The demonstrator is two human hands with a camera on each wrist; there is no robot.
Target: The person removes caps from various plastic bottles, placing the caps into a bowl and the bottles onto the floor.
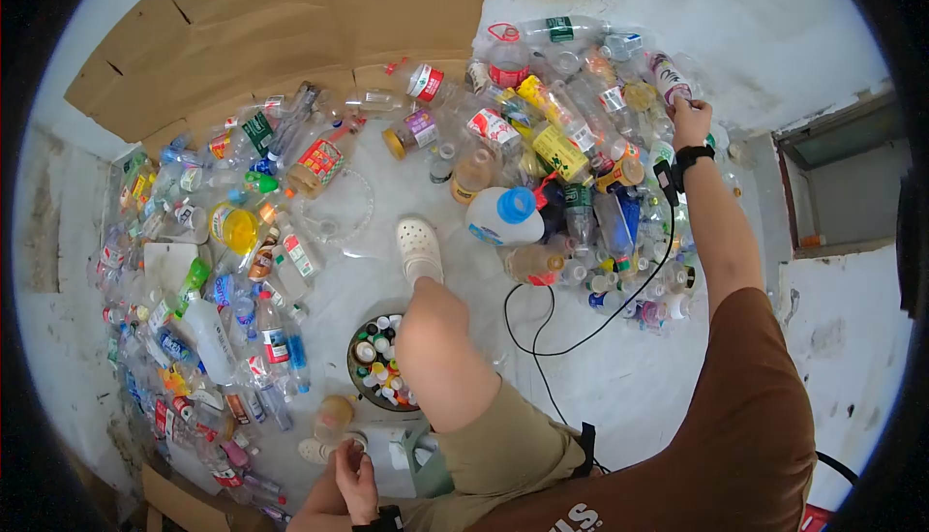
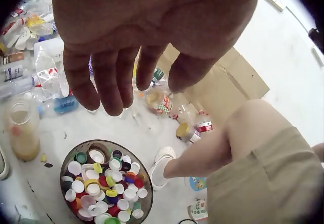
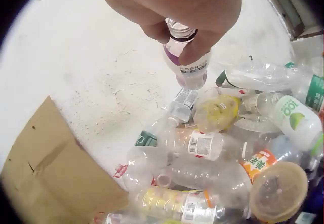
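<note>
My right hand (image 1: 691,122) reaches over the far right of the heap and grips a plastic bottle (image 1: 667,75) with a white and purple label. In the right wrist view thumb and fingers pinch this bottle (image 3: 191,71) just under its bare, threaded neck. Its base points down, close over the clear bottles of the heap. My left hand (image 1: 357,482) is by my lap, fingers hanging loose. The left wrist view has the left hand (image 2: 152,26) above a round bowl (image 2: 64,193) of loose bottle caps (image 2: 104,188), holding nothing.
A large heap of bottles (image 1: 561,154) lies at the right, another (image 1: 203,338) at the left. Cardboard (image 1: 290,19) leans along the back wall. A black cable (image 1: 581,350) runs from the right wrist across the floor. A white-clogged foot (image 1: 418,242) stands between the heaps.
</note>
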